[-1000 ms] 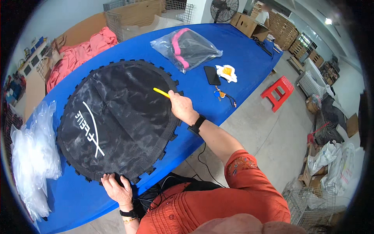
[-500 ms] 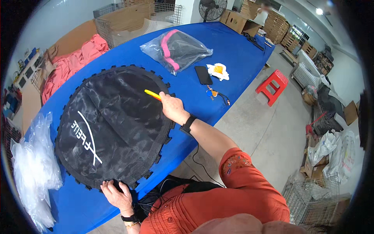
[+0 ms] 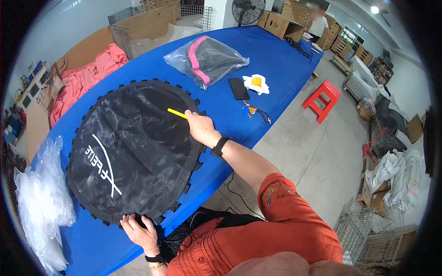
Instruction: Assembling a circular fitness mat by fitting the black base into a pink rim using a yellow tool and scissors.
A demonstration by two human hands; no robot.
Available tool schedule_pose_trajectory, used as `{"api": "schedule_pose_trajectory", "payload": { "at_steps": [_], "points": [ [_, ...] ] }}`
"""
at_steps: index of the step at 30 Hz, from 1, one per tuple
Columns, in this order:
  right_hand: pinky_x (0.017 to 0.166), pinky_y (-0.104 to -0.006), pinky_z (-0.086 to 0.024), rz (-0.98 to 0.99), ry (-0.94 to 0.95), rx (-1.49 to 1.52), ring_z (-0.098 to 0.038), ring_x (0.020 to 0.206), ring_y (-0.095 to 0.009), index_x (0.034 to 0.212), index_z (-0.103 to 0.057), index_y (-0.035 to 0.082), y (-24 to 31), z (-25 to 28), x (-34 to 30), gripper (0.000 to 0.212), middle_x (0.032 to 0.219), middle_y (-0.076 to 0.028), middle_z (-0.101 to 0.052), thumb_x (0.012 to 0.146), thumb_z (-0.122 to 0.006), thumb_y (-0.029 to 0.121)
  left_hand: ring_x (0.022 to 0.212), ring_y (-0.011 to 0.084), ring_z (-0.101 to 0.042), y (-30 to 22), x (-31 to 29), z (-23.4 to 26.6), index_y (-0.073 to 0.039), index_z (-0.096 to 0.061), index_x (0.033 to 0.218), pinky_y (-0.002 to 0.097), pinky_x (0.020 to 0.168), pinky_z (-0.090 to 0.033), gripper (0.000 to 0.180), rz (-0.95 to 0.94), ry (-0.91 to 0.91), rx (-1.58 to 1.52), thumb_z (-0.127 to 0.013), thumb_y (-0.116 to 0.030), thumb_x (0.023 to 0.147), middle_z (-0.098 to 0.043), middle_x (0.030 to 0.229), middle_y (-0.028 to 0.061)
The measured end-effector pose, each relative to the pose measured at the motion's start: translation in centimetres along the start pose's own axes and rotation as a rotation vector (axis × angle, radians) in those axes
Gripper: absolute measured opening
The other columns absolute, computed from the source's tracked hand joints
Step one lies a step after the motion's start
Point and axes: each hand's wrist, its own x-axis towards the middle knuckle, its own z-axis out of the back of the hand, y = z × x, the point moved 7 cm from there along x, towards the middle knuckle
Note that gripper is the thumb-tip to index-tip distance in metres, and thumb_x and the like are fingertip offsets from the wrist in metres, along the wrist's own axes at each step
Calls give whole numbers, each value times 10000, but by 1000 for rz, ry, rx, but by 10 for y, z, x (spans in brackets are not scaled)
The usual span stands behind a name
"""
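A round black trampoline mat (image 3: 138, 138) lies on the blue-covered table (image 3: 271, 60), with black tabs all around its rim and a white curved line and lettering at its left. My right hand (image 3: 202, 129) is at the mat's right rim, closed around a slim yellow tool (image 3: 177, 113) whose tip points left over the fabric. The tool's kind is not clear, since its other end is hidden in the fingers. My left hand (image 3: 139, 231) grips the near rim, the edge lying between thumb and fingers.
Clear plastic bags (image 3: 43, 202) are heaped at left. Beyond the mat lie a bagged black item with a pink strip (image 3: 195, 60), a phone (image 3: 239, 89), an orange item on white paper (image 3: 256, 83) and keys (image 3: 250, 109). A red stool (image 3: 322, 101) stands right; a person (image 3: 317, 26) stands far back.
My right hand and the yellow tool have shifted slightly left. My left hand still holds the near rim. The distant person has moved to the right.
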Motion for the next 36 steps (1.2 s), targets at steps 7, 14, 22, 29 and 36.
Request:
{"api": "schedule_pose_trajectory", "payload": {
  "at_steps": [7, 14, 22, 29, 36],
  "points": [
    [752, -501, -616, -48, -112, -38, -771, 879, -376, 1201, -573, 73, -35, 29, -4, 218, 996, -181, -740, 983, -591, 59, 1315, 489, -571, -2, 0, 1, 26, -652, 1186, 573, 1174, -440, 327, -4, 5, -10, -658, -235, 989, -627, 1278, 294],
    [818, -463, -621, -138, -32, -231, -777, 941, -351, 1188, -606, 84, -96, 35, -19, 191, 1034, -161, -751, 996, -601, 92, 1322, 513, -566, 6, -6, -4, 49, -646, 1211, 592, 1197, -431, 374, 16, 6, 10, -662, -252, 989, -624, 1295, 284],
    [810, -440, -617, -60, -161, -288, -751, 905, -317, 1108, -641, 95, -117, 28, -36, 160, 1031, -127, -730, 947, -641, 95, 1311, 513, -561, 1, -3, -3, 32, -632, 1229, 569, 1142, -454, 349, -34, 9, 43, -612, -256, 1032, -603, 1328, 308],
    [789, -458, -603, -13, -228, -145, -735, 905, -349, 1103, -651, 58, -124, 35, -43, 185, 1067, -161, -728, 921, -621, 68, 1307, 517, -560, 9, -6, -6, 36, -630, 1237, 576, 1128, -456, 351, -35, 7, 38, -588, -261, 1056, -601, 1322, 311],
    [879, -486, -581, -40, -22, -180, -711, 987, -411, 1325, -653, 16, -126, 26, -45, 452, 1348, -170, -721, 877, -619, -23, 1318, 516, -555, 15, -9, -8, 45, -621, 1255, 578, 1117, -460, 367, -32, 35, 70, -566, -262, 1061, -584, 1362, 322]
  ]
}}
